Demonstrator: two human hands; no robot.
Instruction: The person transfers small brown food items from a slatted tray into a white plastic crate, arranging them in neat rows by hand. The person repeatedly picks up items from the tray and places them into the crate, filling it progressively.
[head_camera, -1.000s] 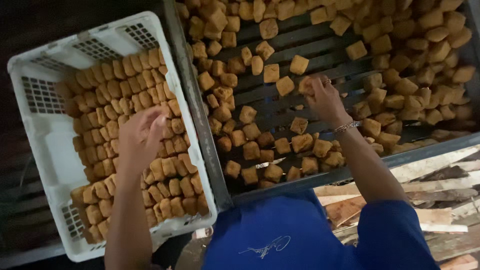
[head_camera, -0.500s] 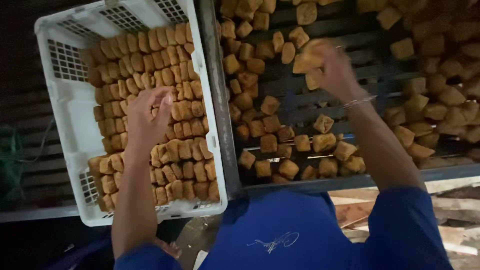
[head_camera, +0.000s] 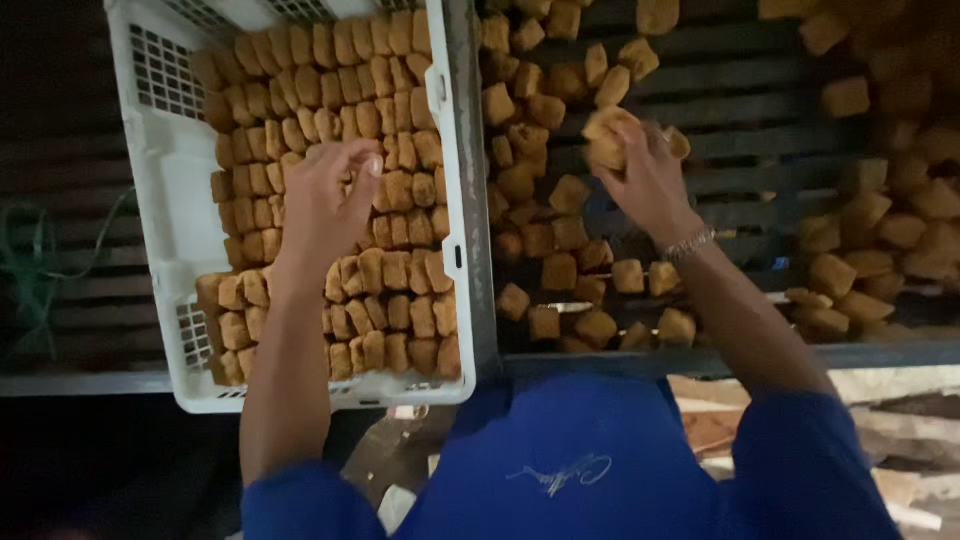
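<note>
Two hands at work over fried golden-brown cubes, viewed from above. At far left, dark slats with a green cord (head_camera: 40, 262) lying on them. Next right, white plastic crate (head_camera: 165, 215) with perforated walls, tilted slightly, packed with rows of cubes (head_camera: 395, 255) standing close on edge; bare patch of crate floor along its left side. Left hand (head_camera: 325, 200) hovering over middle of crate, fingers curled loosely downward, thumb and fingertips drawn near together just above packed rows; whether a cube is pinched between them cannot be told. Left forearm bare, running from near edge up over crate's near wall. Grey metal rail (head_camera: 462, 150) just beside crate's right wall, separating it from dark slatted rack (head_camera: 750, 95). Loose cubes (head_camera: 560, 235) scattered on rack, thicker toward far right, where a heap (head_camera: 900, 200) lies in blur. Right hand (head_camera: 648, 180) over rack, well apart from left hand, fingers closed around a small bunch of cubes (head_camera: 610, 135), held at fingertips on hand's far side. Metal bracelet (head_camera: 690, 243) on right wrist. Blue garment (head_camera: 580, 460) with pale embroidered mark at near centre. Pale wooden planks (head_camera: 900, 420) at near right below rack's edge.
</note>
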